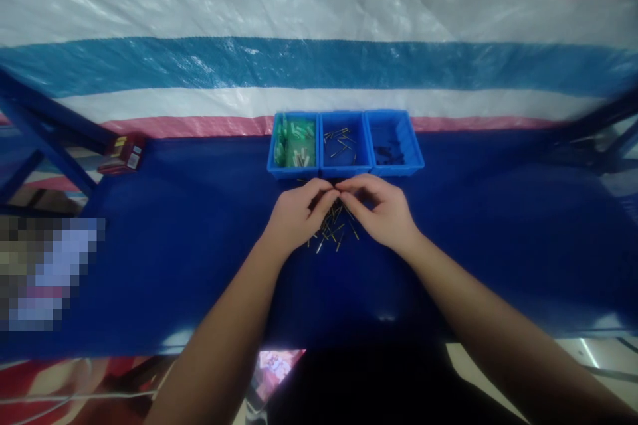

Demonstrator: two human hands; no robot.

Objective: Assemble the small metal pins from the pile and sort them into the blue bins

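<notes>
My left hand [305, 211] and my right hand [381, 211] meet fingertip to fingertip in front of the blue bins. Each is closed in a pinch; whatever lies between the fingertips is too small to make out. Beneath them, a loose pile of thin brass-coloured pins [329, 231] is spread on the blue table, partly hidden by the hands. Just behind stand three joined bins: the left bin [293, 173] has white and green pieces, the middle bin [346, 171] several thin pins, and the right bin [416, 163] small dark pieces.
A dark red box [124, 153] sits at the far left of the blue table [199, 212]. Blue metal frame bars [44, 126] rise at both sides. A striped plastic sheet [319, 63] hangs behind. A lit screen [276, 368] shows below the front edge.
</notes>
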